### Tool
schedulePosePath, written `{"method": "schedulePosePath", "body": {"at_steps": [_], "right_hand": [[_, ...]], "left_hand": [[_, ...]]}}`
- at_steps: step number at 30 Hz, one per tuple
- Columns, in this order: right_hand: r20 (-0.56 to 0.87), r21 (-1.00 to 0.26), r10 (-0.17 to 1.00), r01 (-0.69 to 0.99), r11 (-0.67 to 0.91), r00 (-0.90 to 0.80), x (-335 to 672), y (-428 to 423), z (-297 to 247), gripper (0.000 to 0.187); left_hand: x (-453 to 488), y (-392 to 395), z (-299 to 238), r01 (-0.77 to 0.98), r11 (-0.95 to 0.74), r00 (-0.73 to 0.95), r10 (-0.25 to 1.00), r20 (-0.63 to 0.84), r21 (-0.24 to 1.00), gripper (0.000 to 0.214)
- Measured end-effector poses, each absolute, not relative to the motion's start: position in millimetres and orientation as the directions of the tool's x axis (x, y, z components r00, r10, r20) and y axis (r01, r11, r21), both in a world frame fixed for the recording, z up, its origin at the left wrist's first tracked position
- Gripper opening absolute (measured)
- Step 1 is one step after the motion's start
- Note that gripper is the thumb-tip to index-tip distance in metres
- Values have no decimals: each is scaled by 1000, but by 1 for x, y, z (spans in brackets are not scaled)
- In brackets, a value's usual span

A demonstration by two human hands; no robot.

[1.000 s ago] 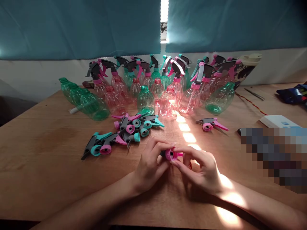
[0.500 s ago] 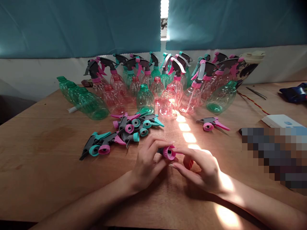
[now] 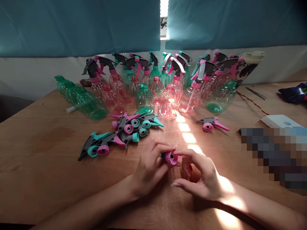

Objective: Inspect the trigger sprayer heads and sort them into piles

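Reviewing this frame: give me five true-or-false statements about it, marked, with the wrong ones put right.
1. The left hand holds a pink-collared spray head. True.
2. The right thumb presses on its collar. False: the thumb of the right hand is clear of it.
3. Every bottle has a sprayer fitted. False: the green bottle in front has a bare neck.
4. A lone spray head lies right of the pile. True.
5. Blue-green curtains hang behind the bottles. True.

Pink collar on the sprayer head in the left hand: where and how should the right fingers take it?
Probably best to pinch the pink collar by its outer rim, top and bottom, from the right: it's a round ring, its open mouth faces the camera, and the left hand occupies its left side.
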State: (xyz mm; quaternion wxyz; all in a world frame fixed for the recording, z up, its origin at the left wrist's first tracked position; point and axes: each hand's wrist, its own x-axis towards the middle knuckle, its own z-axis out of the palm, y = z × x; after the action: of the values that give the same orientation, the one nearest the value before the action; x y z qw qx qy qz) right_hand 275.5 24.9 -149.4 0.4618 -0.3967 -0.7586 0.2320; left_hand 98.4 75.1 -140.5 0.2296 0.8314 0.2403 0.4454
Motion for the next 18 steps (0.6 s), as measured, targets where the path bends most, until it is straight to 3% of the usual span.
{"method": "schedulePosePath", "body": {"at_steps": [18], "right_hand": [[489, -734, 836, 399, 549, -250, 272, 28, -158, 40]], "left_hand": [[98, 78, -141, 198, -805, 520, 571, 636, 560, 28]]}}
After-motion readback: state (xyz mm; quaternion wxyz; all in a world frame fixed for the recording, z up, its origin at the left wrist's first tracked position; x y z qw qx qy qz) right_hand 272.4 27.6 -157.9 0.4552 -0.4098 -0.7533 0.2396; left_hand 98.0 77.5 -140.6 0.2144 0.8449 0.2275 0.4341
